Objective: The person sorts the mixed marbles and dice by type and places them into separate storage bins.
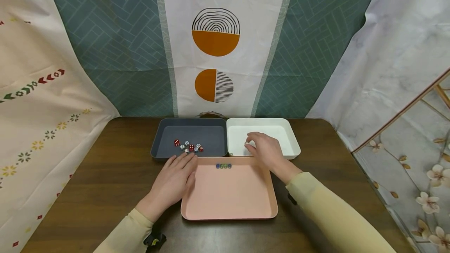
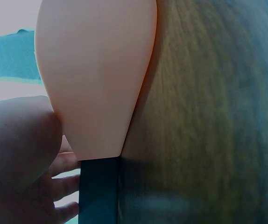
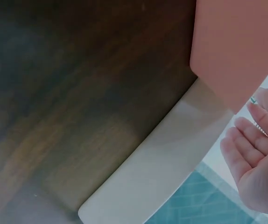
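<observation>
My left hand (image 1: 174, 179) rests at the left rim of the pink tray (image 1: 228, 194), its fingers stretched forward to the front edge of the dark grey tray (image 1: 211, 136). In the left wrist view, that hand (image 2: 22, 149) lies against the pink wall (image 2: 96, 70). Over the white tray (image 1: 281, 128) is my right hand (image 1: 266, 149), thumb and forefinger pinching a small pale glassy piece (image 1: 246, 144), apparently a marble, mostly covered by the fingertips. A short row of blue and greenish marbles (image 1: 224, 166) lies along the pink tray's far side.
Several red dice (image 1: 191, 148) and white dice (image 1: 198, 145) lie scattered in the dark grey tray. All the trays stand together on a brown wooden table (image 1: 116, 159). A patterned curtain (image 1: 126, 50) hangs just behind the table, with more cloth at both sides.
</observation>
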`<state>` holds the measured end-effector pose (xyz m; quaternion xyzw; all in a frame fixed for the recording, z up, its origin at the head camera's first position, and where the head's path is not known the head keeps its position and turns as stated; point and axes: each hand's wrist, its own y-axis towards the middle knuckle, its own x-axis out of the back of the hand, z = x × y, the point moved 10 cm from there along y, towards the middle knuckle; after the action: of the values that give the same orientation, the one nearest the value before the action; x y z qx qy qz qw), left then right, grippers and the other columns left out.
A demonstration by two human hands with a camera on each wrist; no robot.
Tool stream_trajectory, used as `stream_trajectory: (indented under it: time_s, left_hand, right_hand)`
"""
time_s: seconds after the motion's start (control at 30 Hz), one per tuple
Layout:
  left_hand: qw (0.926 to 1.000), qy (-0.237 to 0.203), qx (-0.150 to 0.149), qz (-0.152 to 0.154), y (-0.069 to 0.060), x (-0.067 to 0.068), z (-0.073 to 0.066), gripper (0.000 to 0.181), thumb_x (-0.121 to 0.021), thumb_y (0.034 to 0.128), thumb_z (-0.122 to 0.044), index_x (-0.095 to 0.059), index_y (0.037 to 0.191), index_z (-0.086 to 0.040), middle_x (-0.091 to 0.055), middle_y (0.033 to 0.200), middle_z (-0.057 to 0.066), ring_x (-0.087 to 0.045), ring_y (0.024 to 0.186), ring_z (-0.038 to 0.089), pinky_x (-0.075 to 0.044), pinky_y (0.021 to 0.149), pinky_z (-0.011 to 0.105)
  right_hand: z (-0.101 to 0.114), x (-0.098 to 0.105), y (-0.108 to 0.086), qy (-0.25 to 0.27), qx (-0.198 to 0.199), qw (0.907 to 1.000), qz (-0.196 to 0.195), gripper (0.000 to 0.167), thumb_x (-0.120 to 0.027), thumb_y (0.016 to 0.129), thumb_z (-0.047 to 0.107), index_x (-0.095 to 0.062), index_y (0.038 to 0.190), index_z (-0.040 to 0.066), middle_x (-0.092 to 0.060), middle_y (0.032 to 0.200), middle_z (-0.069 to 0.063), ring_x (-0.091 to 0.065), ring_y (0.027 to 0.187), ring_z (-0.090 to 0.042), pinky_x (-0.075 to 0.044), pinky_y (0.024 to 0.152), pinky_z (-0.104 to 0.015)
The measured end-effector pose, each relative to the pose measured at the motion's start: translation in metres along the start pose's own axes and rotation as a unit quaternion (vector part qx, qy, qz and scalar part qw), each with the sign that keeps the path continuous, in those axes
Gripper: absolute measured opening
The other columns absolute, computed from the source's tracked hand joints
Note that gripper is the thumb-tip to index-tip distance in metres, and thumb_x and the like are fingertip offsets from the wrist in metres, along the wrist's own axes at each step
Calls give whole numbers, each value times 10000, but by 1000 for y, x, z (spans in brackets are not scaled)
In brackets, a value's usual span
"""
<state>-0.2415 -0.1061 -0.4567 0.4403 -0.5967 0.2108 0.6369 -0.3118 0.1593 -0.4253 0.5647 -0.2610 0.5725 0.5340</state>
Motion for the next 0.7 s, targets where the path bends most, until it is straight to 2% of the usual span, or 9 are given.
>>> stream_trajectory:
  time_s: [0.27,0.5,0.7]
  left_hand:
    - [10000,13,28,-5,0,1,0,516,-733,1060,-217,-645,1529,-20,-598,1588,172,-548,1469,421,-381,1235,633]
    - [10000,31,37,-11,0,1,1,515,-735,1060,-217,-646,1525,-15,-601,1583,175,-551,1466,423,-386,1233,630]
    - [10000,41,45,-3,0,0,1,514,-724,1065,-220,-642,1530,-17,-598,1587,174,-546,1472,422,-382,1236,629]
  right_hand:
    - [-9,-9,15,-69,-168,9997,174,174,-790,1054,239,-808,1168,109,-749,1390,-93,-753,1175,-289,-638,877,-495]
    - [-15,-23,26,-104,-405,9981,457,141,-782,1057,243,-809,1136,130,-796,1231,-46,-768,993,-249,-628,833,-492]
    - [-23,-36,35,-81,-664,9952,711,135,-769,1062,242,-832,1123,138,-809,1158,-21,-761,965,-241,-621,864,-492]
